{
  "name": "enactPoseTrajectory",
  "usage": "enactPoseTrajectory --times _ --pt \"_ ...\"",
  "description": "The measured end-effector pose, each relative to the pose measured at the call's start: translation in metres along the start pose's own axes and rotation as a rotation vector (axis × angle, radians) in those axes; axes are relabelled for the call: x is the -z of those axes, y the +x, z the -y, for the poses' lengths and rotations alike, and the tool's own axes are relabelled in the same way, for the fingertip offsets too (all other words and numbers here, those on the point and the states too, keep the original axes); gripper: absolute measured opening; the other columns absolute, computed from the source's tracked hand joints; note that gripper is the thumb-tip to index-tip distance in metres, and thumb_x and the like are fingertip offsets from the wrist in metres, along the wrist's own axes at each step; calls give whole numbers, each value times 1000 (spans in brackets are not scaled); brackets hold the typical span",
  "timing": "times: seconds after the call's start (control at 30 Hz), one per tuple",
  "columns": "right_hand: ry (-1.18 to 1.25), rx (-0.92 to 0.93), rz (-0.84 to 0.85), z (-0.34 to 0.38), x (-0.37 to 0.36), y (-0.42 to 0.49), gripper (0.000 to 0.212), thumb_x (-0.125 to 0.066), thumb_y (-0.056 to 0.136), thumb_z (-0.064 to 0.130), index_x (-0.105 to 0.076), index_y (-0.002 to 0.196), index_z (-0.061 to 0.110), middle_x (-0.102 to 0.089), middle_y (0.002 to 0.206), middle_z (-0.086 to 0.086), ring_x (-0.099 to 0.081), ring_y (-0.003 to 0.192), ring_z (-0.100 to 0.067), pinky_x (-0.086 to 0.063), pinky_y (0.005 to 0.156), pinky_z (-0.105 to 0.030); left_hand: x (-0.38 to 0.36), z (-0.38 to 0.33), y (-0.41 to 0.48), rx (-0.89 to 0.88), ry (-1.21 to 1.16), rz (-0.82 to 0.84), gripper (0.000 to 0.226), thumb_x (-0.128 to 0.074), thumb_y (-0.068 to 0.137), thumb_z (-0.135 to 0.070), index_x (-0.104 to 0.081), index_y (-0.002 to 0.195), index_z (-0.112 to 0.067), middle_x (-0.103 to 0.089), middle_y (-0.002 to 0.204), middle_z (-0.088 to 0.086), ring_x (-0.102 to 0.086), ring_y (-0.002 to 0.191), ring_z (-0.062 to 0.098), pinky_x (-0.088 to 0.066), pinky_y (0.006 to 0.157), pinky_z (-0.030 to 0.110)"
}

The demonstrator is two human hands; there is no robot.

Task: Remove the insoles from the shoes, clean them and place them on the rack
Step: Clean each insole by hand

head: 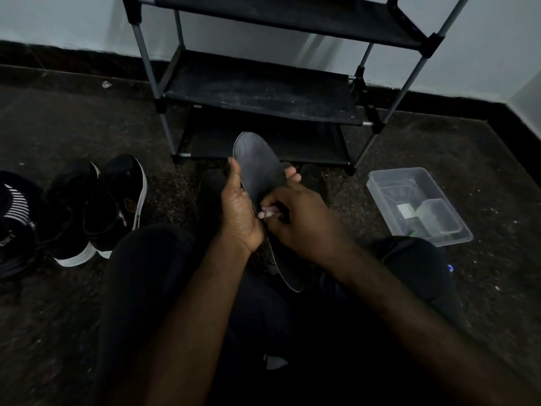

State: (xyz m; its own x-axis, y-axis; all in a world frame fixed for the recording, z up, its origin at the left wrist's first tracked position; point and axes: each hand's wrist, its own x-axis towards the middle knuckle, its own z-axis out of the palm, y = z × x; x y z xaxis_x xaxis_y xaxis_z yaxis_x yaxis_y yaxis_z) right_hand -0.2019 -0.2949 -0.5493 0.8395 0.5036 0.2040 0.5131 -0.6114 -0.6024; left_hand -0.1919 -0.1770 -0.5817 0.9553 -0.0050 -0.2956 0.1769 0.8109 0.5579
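While the clear rectangular plastic tub (399,170) at right holds a smaller clear box (436,215) plus bits too blurred to name, left hand (240,209) grips the flat dark grey insole (263,168) mid-length above the lap, toe end pointing away toward the black shelf rack (263,92), heel toward the body; right hand (301,221) pinches a pale wad (267,213) against it.
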Motion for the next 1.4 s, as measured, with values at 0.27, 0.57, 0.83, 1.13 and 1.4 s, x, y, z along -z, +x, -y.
enactPoseTrajectory --times 0.27,0.57,0.83,1.13,1.4 --pt "-70 -134 -175 -7 3 19 12 -65 83 3 -73 88 10 -73 89 -5 -68 83 -18 -52 77 -27 -8 2 -5 -21 -3 -10 71 -30 96 -63 -57 128 -6 -64 121 20 -59 116 30 -43 107 40" --pt "564 -175 -80 -6 22 14 16 -67 83 -7 -69 94 4 -72 89 -15 -68 79 -20 -55 78 -36 -7 -1 -4 -10 -3 32 72 -29 95 -63 -65 120 -5 -67 117 19 -65 109 29 -52 95 40" --pt "487 -188 -136 -4 22 22 8 -72 84 11 -75 91 12 -73 93 0 -68 85 -8 -54 74 -24 -5 -3 -7 37 21 131 79 -37 88 -71 -67 115 -3 -63 119 19 -62 111 30 -45 105 45" --pt "99 109 -66 15 -7 9 24 -65 82 -5 -73 100 9 -74 97 -3 -67 94 -13 -53 88 -28 1 -4 -3 -6 -31 58 79 -33 88 -72 -52 132 -9 -59 129 27 -60 117 39 -44 104 51" --pt "42 12 -225 3 3 33 13 -70 86 8 -75 98 11 -71 94 -2 -65 86 -9 -47 81 -13 -3 -3 -4 -3 1 56 81 -38 87 -72 -60 128 -5 -62 125 20 -62 115 29 -46 105 44"
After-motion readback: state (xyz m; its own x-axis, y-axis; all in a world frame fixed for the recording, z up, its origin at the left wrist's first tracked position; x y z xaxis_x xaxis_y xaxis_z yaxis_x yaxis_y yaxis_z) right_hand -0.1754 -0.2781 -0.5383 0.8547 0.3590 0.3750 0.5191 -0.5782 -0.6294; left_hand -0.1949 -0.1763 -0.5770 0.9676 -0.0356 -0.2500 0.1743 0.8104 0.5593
